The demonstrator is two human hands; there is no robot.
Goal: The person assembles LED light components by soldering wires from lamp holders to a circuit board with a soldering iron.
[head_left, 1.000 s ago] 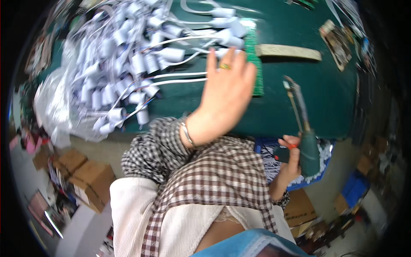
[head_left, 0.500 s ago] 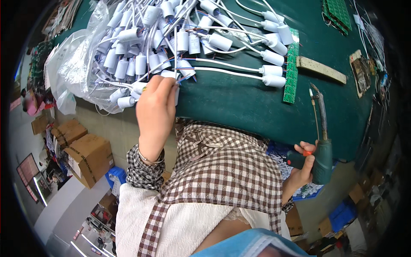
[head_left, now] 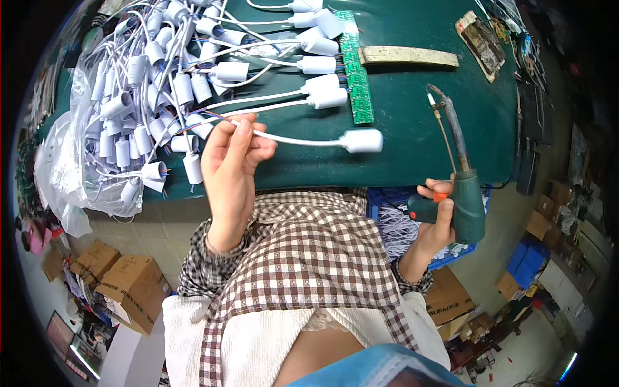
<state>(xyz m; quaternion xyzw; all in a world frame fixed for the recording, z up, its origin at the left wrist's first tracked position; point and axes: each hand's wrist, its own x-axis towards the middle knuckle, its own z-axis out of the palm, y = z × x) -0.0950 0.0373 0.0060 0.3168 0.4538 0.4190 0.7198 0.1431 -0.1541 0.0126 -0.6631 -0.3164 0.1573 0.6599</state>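
Between its thumb and fingers, my left hand pinches the cable of a white lamp holder. The holder's cylinder points right, over the green table, and its coloured wire ends stick out on the left. My right hand grips the dark green handle of a soldering gun, thumb near its red trigger. The gun's metal tip and thin feed tube point up and away. Beyond the held cable, several white lamp holders lie with their ends against a long green circuit board strip.
A heap of white lamp holders with tangled cables sits at the left, partly on a clear plastic bag. A pale flat bar touches the board strip. A stained pad lies at the far right. Below the table edge is a blue crate.
My left hand has drawn a lamp holder from the heap by its cable and turned its palm up. The view has shifted right; the soldering gun stays in my right hand.
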